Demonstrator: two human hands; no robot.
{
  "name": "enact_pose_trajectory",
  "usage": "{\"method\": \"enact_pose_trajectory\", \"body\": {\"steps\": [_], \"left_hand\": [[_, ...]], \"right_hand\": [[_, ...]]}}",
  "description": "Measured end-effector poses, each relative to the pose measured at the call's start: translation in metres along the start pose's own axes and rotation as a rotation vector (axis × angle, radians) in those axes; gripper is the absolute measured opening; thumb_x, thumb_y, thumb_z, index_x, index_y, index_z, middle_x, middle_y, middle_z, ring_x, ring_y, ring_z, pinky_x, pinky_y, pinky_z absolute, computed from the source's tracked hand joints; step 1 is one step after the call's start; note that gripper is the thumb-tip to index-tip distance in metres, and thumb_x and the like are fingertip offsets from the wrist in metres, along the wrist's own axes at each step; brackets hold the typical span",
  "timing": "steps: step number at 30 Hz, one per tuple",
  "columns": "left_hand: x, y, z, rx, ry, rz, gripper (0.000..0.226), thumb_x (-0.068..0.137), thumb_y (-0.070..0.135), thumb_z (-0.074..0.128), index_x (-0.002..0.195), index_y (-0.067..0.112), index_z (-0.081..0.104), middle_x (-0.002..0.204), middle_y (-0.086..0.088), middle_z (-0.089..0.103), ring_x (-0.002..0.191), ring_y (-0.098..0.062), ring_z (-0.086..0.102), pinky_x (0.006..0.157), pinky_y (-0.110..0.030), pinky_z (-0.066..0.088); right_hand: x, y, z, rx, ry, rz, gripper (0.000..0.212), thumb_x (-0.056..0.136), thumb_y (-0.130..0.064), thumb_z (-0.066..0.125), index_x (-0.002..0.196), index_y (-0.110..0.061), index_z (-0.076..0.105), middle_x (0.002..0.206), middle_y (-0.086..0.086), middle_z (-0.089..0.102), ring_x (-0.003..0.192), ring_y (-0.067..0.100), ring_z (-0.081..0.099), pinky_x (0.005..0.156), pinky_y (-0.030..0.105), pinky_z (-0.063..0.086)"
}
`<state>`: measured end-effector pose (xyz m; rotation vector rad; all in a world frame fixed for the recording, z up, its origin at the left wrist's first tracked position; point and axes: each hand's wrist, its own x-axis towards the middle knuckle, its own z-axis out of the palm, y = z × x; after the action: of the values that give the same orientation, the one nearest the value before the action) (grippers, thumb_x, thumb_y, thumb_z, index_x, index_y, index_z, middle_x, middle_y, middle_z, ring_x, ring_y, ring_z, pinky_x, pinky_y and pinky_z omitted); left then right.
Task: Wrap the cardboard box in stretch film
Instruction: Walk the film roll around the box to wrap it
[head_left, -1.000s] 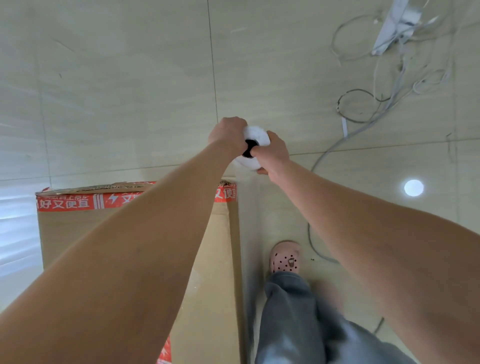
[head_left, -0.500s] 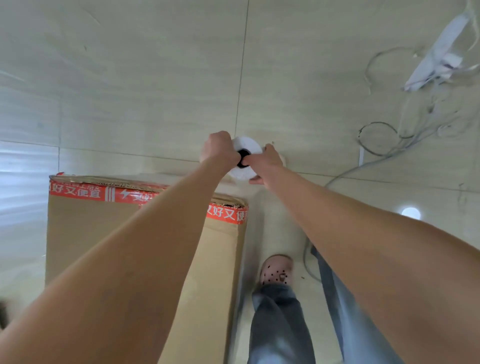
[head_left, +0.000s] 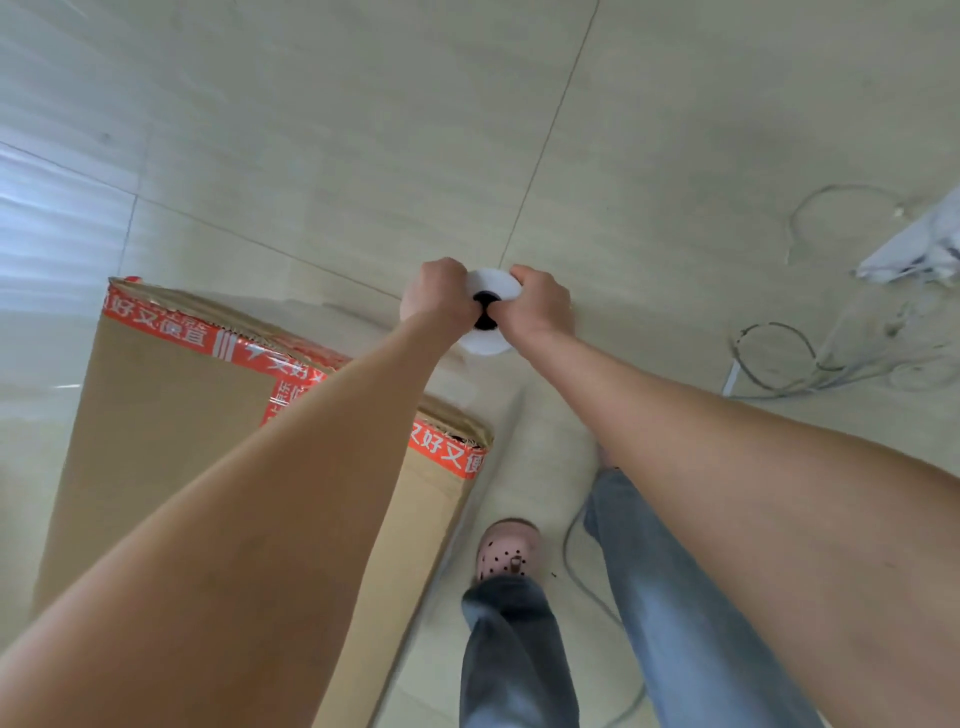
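Brown cardboard box (head_left: 171, 415) stands on the floor (head_left: 311, 130) at lower left, with red tape (head_left: 156, 325) along its top edges and the near right top corner looking a bit crushed. The film roll (head_left: 488, 340) is held out ahead at arm's length, past that corner and apart from it. The left hand (head_left: 439, 296) is curled round the roll's left side and the right hand (head_left: 540, 306) round its right side, fingers meeting at the black core. A faint sheen runs between roll and box, but I can't tell if that's film already attached. Handling guess: the roll is stiff on its core and probably moderate weight. The film itself is thin and clingy, stretches under pull and likely tears from any nick. Best held at the core ends, as now, so it can spin while paying out. The box is stiff on its faces and softer at the corners (go easy on tension there), and it may skid when film is pulled tight. The floor is pale glossy tile with thin grout lines and glare at left, likely slick. Loose cables (head_left: 779, 358) lie at right, one strand running close to the shoe (head_left: 506, 551), so walking round the box is a trip risk. A white object (head_left: 914, 249) at the far right edge is unidentifiable
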<state>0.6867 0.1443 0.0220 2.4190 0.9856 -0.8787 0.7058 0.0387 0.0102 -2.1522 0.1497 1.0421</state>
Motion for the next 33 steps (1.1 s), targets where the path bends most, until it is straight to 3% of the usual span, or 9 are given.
{"method": "enact_pose_trajectory", "body": {"steps": [4,6,9,11,15,21,24,28,33], "left_hand": [[0.003,-0.016,-0.013,-0.151,0.03,-0.127,0.022,0.077,0.014,0.062,0.095,0.002,0.063,0.093,-0.013,0.068,0.083,-0.032,0.067,0.074,-0.039,0.058],[0.006,-0.023,-0.017,-0.158,0.048,-0.156,0.022,0.078,0.014,0.063,0.095,0.0,0.062,0.096,-0.016,0.068,0.086,-0.033,0.068,0.077,-0.042,0.058],[0.011,-0.025,-0.022,-0.104,0.041,-0.145,0.017,0.08,0.016,0.062,0.093,0.005,0.06,0.099,-0.016,0.067,0.089,-0.034,0.067,0.075,-0.037,0.056],[0.011,-0.023,-0.024,-0.043,0.025,-0.119,0.018,0.082,0.019,0.061,0.096,0.007,0.059,0.103,-0.014,0.065,0.095,-0.033,0.063,0.07,-0.032,0.049],[0.018,-0.021,-0.025,-0.036,0.006,-0.081,0.038,0.084,0.013,0.056,0.122,0.019,0.057,0.117,-0.009,0.059,0.106,-0.031,0.058,0.075,-0.034,0.047],[0.031,-0.045,-0.038,-0.098,0.036,-0.123,0.014,0.078,0.018,0.065,0.084,0.01,0.055,0.092,-0.012,0.063,0.083,-0.031,0.06,0.063,-0.031,0.043],[0.038,-0.055,-0.044,-0.235,0.059,-0.189,0.02,0.076,0.022,0.067,0.081,0.008,0.053,0.091,-0.015,0.066,0.083,-0.031,0.066,0.066,-0.033,0.053],[0.046,-0.059,-0.057,-0.323,0.048,-0.229,0.026,0.075,0.026,0.069,0.074,0.006,0.052,0.093,-0.016,0.067,0.083,-0.031,0.068,0.068,-0.034,0.054],[0.056,-0.062,-0.064,-0.235,0.006,-0.191,0.018,0.079,0.021,0.065,0.083,0.007,0.054,0.09,-0.009,0.06,0.083,-0.028,0.059,0.059,-0.03,0.043]], "right_hand": [[0.007,-0.021,0.003,-0.025,-0.036,-0.09,0.009,0.071,-0.012,0.058,0.074,-0.02,0.054,0.073,-0.003,0.056,0.074,0.026,0.052,0.053,0.027,0.035],[0.01,-0.027,0.011,-0.005,-0.074,-0.054,0.029,0.076,-0.02,0.062,0.105,-0.025,0.06,0.104,0.002,0.064,0.097,0.028,0.057,0.068,0.027,0.041],[0.013,-0.027,0.02,0.137,-0.215,0.218,0.067,0.081,-0.029,0.065,0.138,-0.015,0.035,0.13,0.009,0.05,0.108,0.03,0.054,0.071,0.031,0.048],[0.013,-0.027,0.021,0.276,-0.293,0.347,0.065,0.082,-0.028,0.064,0.136,-0.013,0.034,0.127,0.008,0.05,0.102,0.028,0.055,0.063,0.033,0.054],[0.024,-0.032,0.022,0.129,-0.262,0.202,0.041,0.079,-0.023,0.065,0.115,-0.014,0.048,0.112,0.006,0.059,0.094,0.025,0.059,0.075,0.038,0.058],[0.036,-0.062,0.031,-0.085,-0.194,0.006,0.02,0.073,-0.018,0.063,0.092,-0.015,0.059,0.087,0.001,0.061,0.077,0.024,0.055,0.062,0.028,0.043],[0.042,-0.078,0.036,-0.165,-0.133,-0.09,0.026,0.07,-0.015,0.06,0.096,-0.013,0.062,0.083,0.0,0.061,0.076,0.026,0.054,0.057,0.028,0.04],[0.05,-0.091,0.045,-0.135,-0.116,-0.025,0.064,0.078,-0.023,0.064,0.138,-0.022,0.042,0.133,0.006,0.053,0.115,0.027,0.053,0.09,0.031,0.044],[0.045,-0.099,0.052,0.058,-0.256,0.24,0.076,0.08,-0.015,0.063,0.146,-0.027,0.028,0.116,-0.002,0.046,0.092,0.022,0.049,0.085,0.041,0.056]]}}
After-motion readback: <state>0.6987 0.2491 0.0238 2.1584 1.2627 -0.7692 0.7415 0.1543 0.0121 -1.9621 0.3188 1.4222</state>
